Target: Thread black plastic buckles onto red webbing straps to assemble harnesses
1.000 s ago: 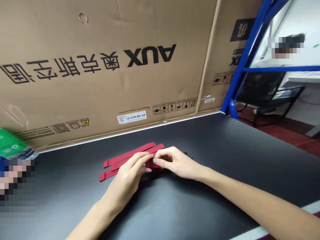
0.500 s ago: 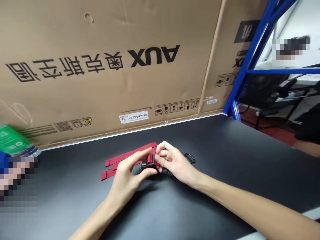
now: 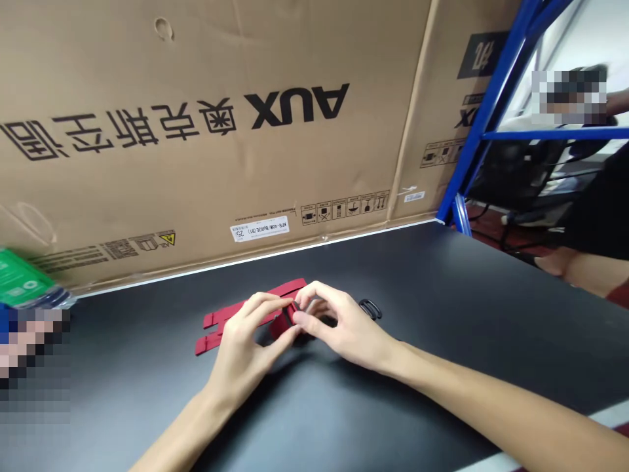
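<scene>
My left hand (image 3: 246,347) is closed in a pinch, thumb and fingers at the sides of a small black buckle. A red webbing strap (image 3: 281,325) runs through that buckle. From the other side, the thumb and fingers of my right hand (image 3: 351,328) pinch the red strap where it comes out; they cover most of the buckle. Behind my hands more red straps (image 3: 216,319) lie flat, with folded ends pointing left. A black slotted slider (image 3: 370,309) lies just beyond my right hand.
A large cardboard box (image 3: 206,170) stands along the back of the black tabletop (image 3: 432,288). At the right rises a blue metal frame (image 3: 484,131), with another person's arm (image 3: 590,270) beyond it. A green-labelled package (image 3: 24,278) sits at the left edge.
The buckle has turned between my hands, and my right fingers have moved over it onto the strap. The other person's arm at the right has come further into view.
</scene>
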`<action>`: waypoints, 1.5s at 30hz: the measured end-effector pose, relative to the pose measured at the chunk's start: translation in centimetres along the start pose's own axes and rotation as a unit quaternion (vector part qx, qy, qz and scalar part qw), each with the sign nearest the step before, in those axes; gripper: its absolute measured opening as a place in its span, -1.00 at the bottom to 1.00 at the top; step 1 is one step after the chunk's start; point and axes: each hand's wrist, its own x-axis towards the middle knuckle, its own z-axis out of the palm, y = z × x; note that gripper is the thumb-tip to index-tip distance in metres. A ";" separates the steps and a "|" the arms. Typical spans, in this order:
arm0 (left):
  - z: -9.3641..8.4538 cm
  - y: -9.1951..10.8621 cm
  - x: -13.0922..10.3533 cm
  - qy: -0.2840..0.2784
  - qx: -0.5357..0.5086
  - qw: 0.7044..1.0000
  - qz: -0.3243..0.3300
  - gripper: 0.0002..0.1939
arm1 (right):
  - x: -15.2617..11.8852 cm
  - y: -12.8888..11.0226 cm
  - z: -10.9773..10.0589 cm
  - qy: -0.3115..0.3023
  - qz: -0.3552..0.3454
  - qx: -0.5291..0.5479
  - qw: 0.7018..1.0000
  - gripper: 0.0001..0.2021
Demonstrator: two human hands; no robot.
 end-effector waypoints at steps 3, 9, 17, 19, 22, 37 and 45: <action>0.2 -0.2 -0.3 0.019 0.080 0.993 0.090 -0.83 | -0.1 0.2 0.0 0.004 -0.052 -0.100 0.994 -0.89; 0.2 -0.6 -0.1 -0.008 0.164 0.979 0.124 -0.86 | 0.2 0.1 -0.5 0.036 -0.103 -0.172 0.979 -0.82; 0.0 -1.8 -0.1 -0.057 0.123 0.989 0.051 -0.82 | 0.7 -0.5 -1.2 0.004 -0.010 0.077 0.997 -0.80; 0.3 -1.7 -0.2 -0.086 0.097 0.990 0.050 -0.85 | 0.5 -0.1 -0.8 -0.076 0.004 0.120 0.990 -0.75; 0.6 -1.5 -0.3 -0.119 0.066 0.990 0.046 -0.87 | 0.4 0.5 -0.5 -0.096 0.018 0.086 0.991 -0.88; 0.5 -1.7 0.1 -0.130 -0.046 0.987 -0.085 -0.68 | 0.7 1.5 -0.9 -0.032 0.049 -0.033 0.998 -0.81; 0.4 -0.9 0.2 -0.074 -0.140 0.975 -0.159 -0.75 | 0.9 1.0 -1.2 -0.048 0.064 0.038 0.996 -0.69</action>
